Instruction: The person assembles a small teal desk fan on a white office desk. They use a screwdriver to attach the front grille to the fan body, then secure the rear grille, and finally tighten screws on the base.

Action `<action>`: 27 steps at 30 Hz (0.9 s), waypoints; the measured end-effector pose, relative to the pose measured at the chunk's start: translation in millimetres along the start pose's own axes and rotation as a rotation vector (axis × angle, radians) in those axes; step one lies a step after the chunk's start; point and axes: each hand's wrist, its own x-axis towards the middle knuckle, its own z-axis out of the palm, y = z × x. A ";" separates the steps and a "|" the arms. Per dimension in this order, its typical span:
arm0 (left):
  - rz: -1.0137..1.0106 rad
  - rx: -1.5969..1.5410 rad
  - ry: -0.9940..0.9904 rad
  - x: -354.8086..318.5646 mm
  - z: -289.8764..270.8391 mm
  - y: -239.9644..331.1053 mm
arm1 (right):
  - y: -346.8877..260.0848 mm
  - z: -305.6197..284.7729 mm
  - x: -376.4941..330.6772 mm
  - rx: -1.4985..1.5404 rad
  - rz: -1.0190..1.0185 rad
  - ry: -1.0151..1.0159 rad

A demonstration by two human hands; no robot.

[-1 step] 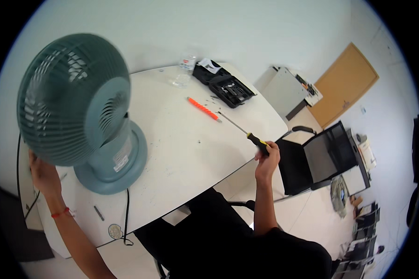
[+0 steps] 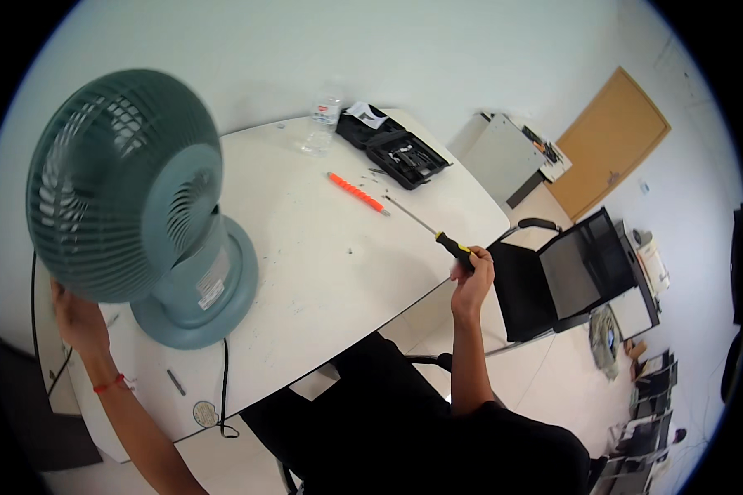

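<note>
A blue-green desk fan stands upright on the left of the white table, its round base flat on the top. My left hand, with a red cord at the wrist, is at the lower left edge of the fan's grille. Its fingers are mostly hidden behind the fan, so I cannot tell how they are bent. My right hand is closed around the black and yellow handle of a screwdriver. The screwdriver's long shaft points up and left over the table, its tip near an orange rod with grey ends.
Beyond the rod lie an open black tool case and a clear plastic bottle. Small dark bits are scattered about. A short grey bit, a round sticker and the power cord lie near the front edge. A black chair stands at right.
The whole view has shifted slightly. My left hand is still at the fan, and my right hand still holds the screwdriver in nearly the same place.
</note>
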 end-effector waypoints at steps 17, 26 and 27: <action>-0.011 0.512 0.343 15.1 -91.2 -8.2 | 19.4 4.0 32.4 -0.166 0.137 -0.043; 0.031 0.213 0.404 4.5 -26.0 5.9 | 27.1 17.3 44.3 0.083 0.218 -0.203; 0.023 0.184 0.420 3.2 -13.0 7.7 | 28.5 18.3 45.4 -0.014 0.173 -0.205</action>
